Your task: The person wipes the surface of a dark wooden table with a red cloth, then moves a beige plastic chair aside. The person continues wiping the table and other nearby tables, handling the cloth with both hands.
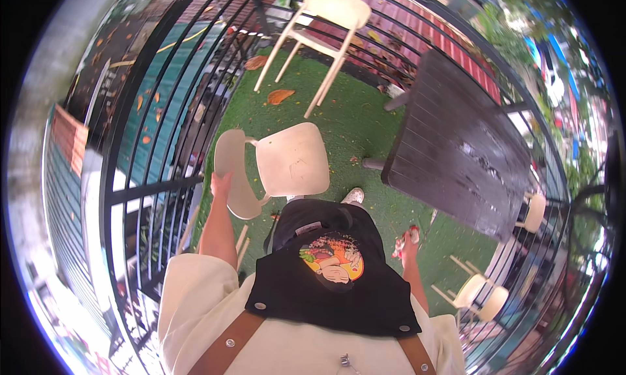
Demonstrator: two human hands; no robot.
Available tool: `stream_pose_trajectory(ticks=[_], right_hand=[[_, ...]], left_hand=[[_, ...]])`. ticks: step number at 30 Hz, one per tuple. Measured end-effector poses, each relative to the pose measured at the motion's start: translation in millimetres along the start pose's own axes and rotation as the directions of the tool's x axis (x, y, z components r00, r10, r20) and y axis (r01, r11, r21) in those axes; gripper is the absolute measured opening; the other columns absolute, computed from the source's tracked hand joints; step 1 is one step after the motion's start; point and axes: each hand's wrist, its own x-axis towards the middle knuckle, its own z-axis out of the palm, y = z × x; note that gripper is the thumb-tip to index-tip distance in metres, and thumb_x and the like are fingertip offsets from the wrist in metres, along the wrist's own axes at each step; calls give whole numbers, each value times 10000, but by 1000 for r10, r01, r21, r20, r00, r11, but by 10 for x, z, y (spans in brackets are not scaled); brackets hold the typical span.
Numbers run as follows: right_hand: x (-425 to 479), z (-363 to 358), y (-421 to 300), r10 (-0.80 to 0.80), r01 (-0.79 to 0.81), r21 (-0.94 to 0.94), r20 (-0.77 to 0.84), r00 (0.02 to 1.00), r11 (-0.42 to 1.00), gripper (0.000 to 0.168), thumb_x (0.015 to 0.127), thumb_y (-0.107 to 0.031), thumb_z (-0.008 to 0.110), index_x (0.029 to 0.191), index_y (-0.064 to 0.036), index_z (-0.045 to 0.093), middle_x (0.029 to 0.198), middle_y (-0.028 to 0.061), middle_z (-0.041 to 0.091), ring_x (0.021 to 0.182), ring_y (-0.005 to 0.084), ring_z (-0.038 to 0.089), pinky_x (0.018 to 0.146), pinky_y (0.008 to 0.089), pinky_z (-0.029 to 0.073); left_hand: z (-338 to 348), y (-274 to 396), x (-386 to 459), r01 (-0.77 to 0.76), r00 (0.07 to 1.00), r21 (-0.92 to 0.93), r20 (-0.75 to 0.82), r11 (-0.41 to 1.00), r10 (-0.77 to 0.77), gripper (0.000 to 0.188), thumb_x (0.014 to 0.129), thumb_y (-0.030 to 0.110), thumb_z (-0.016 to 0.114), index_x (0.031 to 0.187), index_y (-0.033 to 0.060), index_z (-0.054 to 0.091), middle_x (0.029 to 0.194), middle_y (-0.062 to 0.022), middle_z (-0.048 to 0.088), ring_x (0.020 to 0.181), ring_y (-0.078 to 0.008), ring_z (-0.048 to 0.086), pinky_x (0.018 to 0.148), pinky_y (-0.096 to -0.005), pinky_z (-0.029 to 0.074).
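A cream plastic chair (293, 161) stands just ahead of me, its curved backrest (237, 155) towards the left railing. My left hand (221, 184) grips the outer edge of that backrest, the fingers partly hidden behind it. Scratches or dark marks show on the chair's seat. Down at my right side, my right hand (410, 243) is closed around a crumpled red-and-white cloth (398, 250). To the front right is a dark brown slatted table (455, 145) with shiny, wet-looking patches on its top.
Another cream chair (332, 8) stands in the far corner. More cream chairs (481, 296) are at the right by the railing. Black metal railing (156, 186) encloses the artificial turf (362, 106). Dry leaves (280, 96) lie on it. My shoe (353, 195) is near the chair.
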Motion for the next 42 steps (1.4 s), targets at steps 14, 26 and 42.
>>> stream_pose_trajectory(ticks=[14,26,42], right_hand=[[-852,-333,1153,347,-357,92,105,932,930,131,947,-230,604,981,-107,576,775,51,607,579,177,597,496,325,482],[797,-1002,-190,-101,110,343,-46,994,933,171,947,-214,630,1047,-101,551,786,58,629,633,160,625,508,299,493],[-511,-1602,1960,615,-389,657,-146,775,646,253,925,-217,602,1132,-85,542,782,101,599,594,256,619,508,395,525]], left_hand=[[535,1427,-952,-334,913,-54,229,941,337,398,832,235,627,1069,-83,669,889,-212,709,811,-276,710,705,-406,542],[1668,2704,-2022,-396,893,-48,215,917,396,362,813,135,597,1091,-92,642,945,-256,694,770,-332,724,606,-432,619],[2147,4113,-2031,-719,674,-22,227,695,704,336,777,110,628,1025,-113,661,884,-232,707,743,-291,715,601,-418,584]])
